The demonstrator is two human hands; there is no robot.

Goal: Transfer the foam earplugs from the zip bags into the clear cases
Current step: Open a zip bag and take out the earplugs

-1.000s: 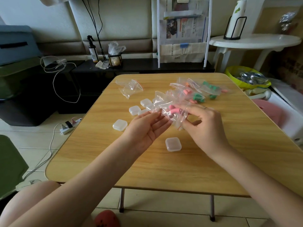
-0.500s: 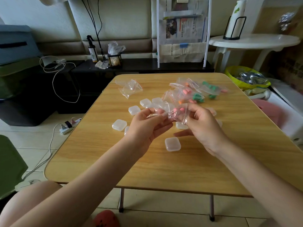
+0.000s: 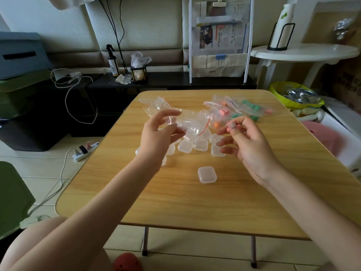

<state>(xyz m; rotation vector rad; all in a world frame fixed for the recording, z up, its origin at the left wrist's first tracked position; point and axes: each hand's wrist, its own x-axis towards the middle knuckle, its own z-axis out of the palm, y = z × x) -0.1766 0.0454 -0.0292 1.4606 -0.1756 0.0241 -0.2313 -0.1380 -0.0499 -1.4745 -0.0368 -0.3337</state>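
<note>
Two hands worked above the worktop (image 3: 195, 202): left hand (image 3: 158, 137) gripped an emptied zip bag (image 3: 187, 124), right hand (image 3: 246, 141) pinched something small, probably earplugs, for the nearest clear case (image 3: 207, 174).

Head-worn view, facing forward-down, probably close over table (image 3: 195, 208)

Both forearms bare, reaching forward over near edge of table (image 3: 195, 208). Left hand (image 3: 158, 133) raised, thumb and fingers pinching crumpled zip bag (image 3: 187, 122). Right hand (image 3: 246, 139) raised beside it, fingers loosely curled; contents unclear.
</note>
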